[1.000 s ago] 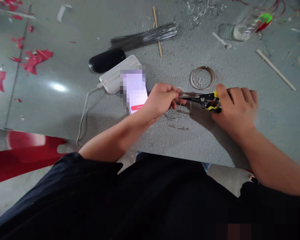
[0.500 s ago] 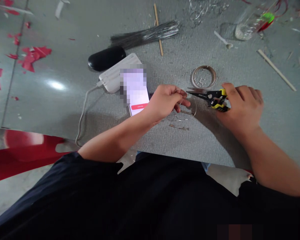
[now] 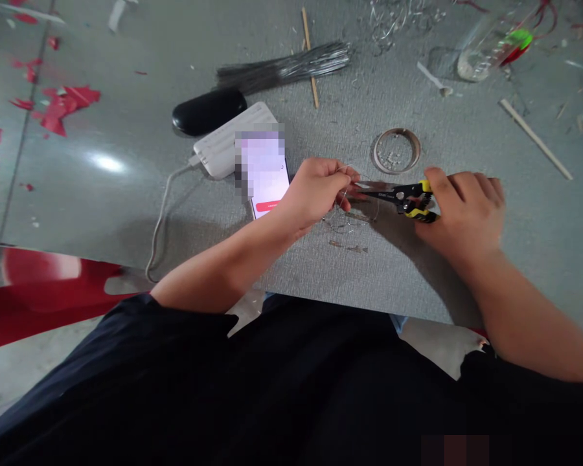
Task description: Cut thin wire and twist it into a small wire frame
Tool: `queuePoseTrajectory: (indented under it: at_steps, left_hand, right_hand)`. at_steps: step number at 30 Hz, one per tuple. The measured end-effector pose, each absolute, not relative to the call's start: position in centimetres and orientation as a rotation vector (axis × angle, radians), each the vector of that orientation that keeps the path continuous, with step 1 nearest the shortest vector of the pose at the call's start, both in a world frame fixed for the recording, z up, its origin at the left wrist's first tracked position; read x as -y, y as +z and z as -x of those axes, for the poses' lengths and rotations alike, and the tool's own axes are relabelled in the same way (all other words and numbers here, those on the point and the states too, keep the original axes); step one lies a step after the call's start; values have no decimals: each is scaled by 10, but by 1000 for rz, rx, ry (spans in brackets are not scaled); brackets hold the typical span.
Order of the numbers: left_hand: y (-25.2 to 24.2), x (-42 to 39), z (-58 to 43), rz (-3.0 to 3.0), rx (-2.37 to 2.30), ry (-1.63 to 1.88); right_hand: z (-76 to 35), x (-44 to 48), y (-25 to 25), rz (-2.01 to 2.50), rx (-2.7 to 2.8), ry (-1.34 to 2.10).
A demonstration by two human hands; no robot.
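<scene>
My left hand point(image 3: 318, 193) is closed, pinching a thin loop of wire point(image 3: 354, 213) just above the grey table point(image 3: 418, 259). My right hand point(image 3: 461, 210) grips black-and-yellow pliers point(image 3: 401, 194), whose tip reaches the wire at my left fingertips. A few short wire offcuts point(image 3: 348, 246) lie on the table just below the hands.
A lit phone point(image 3: 265, 175) leans on a white power bank point(image 3: 223, 145) with a cable, beside a black case point(image 3: 208, 110). A bundle of straight wires point(image 3: 284, 68), a wooden stick point(image 3: 309, 55), a tape ring point(image 3: 396, 150), a clear bottle point(image 3: 490, 45) and red paper scraps point(image 3: 61, 107) lie around.
The pliers drew back to the right half a second ago, then came left again so the tip meets the wire held by my left hand.
</scene>
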State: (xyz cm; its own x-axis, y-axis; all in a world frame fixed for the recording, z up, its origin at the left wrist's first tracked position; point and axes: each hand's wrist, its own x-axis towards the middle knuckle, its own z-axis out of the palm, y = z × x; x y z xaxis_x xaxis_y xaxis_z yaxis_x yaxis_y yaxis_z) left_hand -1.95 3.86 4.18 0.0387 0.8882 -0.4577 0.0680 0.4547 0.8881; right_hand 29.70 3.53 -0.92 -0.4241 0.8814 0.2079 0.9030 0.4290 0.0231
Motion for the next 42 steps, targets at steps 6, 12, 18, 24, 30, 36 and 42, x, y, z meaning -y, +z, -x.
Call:
queuePoseTrajectory:
  at_steps: [6,12,18,24,30,36,42]
  left_hand:
    - [42,-37,19,-810,-1390,735]
    - [43,-35,19,-800,-1385,739]
    - [40,-35,18,-839,-1417,756]
    - [38,-34,17,-881,-1408,759]
    - [29,-32,21,-1005,-1422,761]
    - [19,-32,24,-1104,-1419,769]
    - [16,-33,25,-1139,-1438,757]
  right_hand:
    - [-299,-39,-14,1595,2509,-250]
    - [-297,-47,-34,1594,2431,-355]
    - [-296,-49,-36,1574,2382,-371]
    - [-295,-45,-26,1580,2411,-252]
    - [-287,-45,-25,1647,2436,-337]
    - [-286,-44,-20,1639,2474,-325]
    - [-291,-46,-28,1594,2501,-373]
